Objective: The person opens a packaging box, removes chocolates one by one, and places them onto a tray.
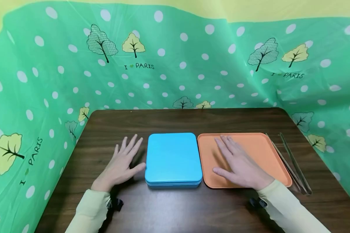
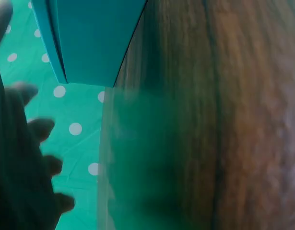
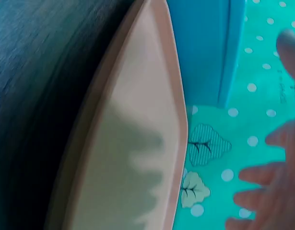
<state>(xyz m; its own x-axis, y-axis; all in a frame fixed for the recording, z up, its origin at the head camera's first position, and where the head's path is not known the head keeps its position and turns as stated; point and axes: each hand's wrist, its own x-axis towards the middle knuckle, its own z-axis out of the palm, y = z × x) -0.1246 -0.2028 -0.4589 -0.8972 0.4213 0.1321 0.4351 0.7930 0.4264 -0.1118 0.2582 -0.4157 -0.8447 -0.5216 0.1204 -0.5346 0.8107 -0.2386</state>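
A closed blue box with rounded corners lies flat in the middle of the table. Just left of it is my left hand, fingers spread and palm down, the thumb close to the box's side. Over the orange tray hovers my right hand, its fingers extended and holding nothing; their shadow falls on the tray in the right wrist view. A pair of metal tongs lies along the tray's right side, partly over its rim. What the box contains is hidden.
The dark wooden table has a rounded far edge. Behind it and at both sides hangs a green dotted cloth with tree prints. A dark wrist camera sits under the left wrist, another under the right.
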